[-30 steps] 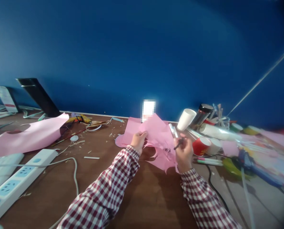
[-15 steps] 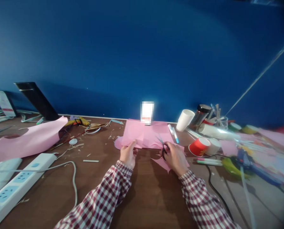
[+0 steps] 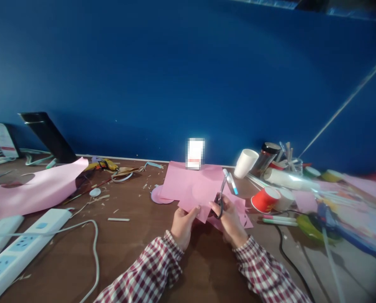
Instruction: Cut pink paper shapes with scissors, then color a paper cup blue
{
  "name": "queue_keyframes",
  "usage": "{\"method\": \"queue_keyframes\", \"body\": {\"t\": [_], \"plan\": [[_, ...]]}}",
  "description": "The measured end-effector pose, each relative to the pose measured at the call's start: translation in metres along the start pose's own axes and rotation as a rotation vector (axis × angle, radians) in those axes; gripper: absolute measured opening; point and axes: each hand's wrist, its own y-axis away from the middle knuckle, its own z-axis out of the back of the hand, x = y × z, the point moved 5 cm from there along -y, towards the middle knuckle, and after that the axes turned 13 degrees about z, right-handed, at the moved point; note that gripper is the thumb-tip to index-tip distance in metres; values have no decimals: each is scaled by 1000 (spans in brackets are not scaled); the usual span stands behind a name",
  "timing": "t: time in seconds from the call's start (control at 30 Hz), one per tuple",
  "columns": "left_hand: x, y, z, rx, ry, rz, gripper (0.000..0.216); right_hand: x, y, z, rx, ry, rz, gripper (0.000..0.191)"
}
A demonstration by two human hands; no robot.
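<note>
Between thumb and fingers, my left hand point(image 3: 183, 225) pinches the near edge of a small pink paper piece point(image 3: 200, 210). My right hand point(image 3: 230, 223) is closed around the dark handles of a pair of scissors point(image 3: 220, 200), whose blades point up and away, just right of that piece. Under and behind both lies a larger pink sheet point(image 3: 181, 179) on the brown table point(image 3: 191, 277). Pink offcuts point(image 3: 241, 206) lie partly hidden beneath my right hand. A rounded pink cutout point(image 3: 161, 195) sticks out at the sheet's left side.
A pixelated bright upright object point(image 3: 195, 153) stands at the wall. On the right are a white cup point(image 3: 246, 163), a red paper cup point(image 3: 265, 200) and markers point(image 3: 279, 220). Leftward lie a power strip point(image 3: 27, 242), its cable and a curved pink sheet point(image 3: 39, 189).
My left hand has moved right and nearer with the small paper piece, which now sits in front of the larger sheet. The scissors have turned to point more upright.
</note>
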Motion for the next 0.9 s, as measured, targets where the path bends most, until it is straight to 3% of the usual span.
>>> {"method": "queue_keyframes", "body": {"t": [0.13, 0.37, 0.6, 0.8, 0.9], "plan": [[-1, 1, -4, 100, 22, -31, 42, -8, 2, 1, -20, -22, -16, 35], [-12, 3, 5, -61, 36, -55, 42, -6, 7, -8, 48, -59, -4, 30], [-20, 3, 5, -5, 60, -25, 29, -13, 7, 0, 2, -26, -12, 35], [-28, -5, 18, -104, 3, -121, 23, -9, 7, -4, 90, -75, -31, 27], [-23, -5, 14, -33, 29, -39, 26, -10, 5, -1, 35, -93, -39, 28]]}}
